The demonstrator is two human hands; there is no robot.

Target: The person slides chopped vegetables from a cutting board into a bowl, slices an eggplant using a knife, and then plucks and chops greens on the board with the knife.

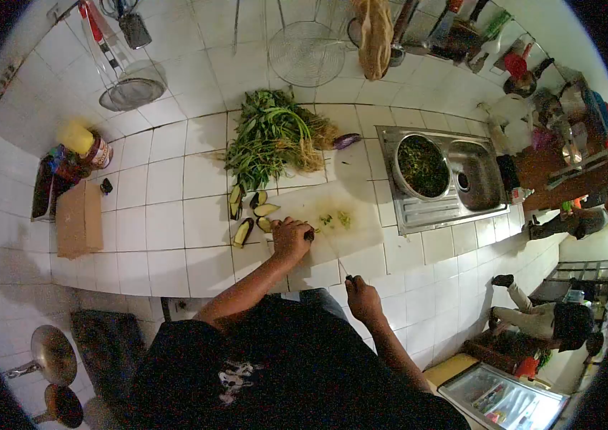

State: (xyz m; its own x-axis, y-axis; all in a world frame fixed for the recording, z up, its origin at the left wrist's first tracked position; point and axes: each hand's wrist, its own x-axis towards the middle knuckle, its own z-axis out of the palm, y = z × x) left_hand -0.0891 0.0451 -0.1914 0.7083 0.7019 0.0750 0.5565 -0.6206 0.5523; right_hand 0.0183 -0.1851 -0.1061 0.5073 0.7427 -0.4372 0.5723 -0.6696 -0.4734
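My left hand [291,240] is closed over a dark-skinned eggplant piece [310,235] on the white cutting board [361,208]. My right hand [363,297] grips a knife [342,266] by its dark handle, the thin blade pointing over the board near my left fingers. Small yellow-green chopped bits [338,219] lie on the board. Left of the board are several cut eggplant pieces [244,231] with pale flesh showing. Behind them rests a large bunch of leafy greens [264,136] with roots, and a purple eggplant [347,140] beside it.
At right, a steel sink [486,208] carries a bowl of chopped greens [422,166]. A cardboard box [80,218] and jar [98,152] stand at the left end. Strainers [132,93] hang on the tiled wall. Two other people [555,322] are at far right, beside a glass-topped freezer [504,398].
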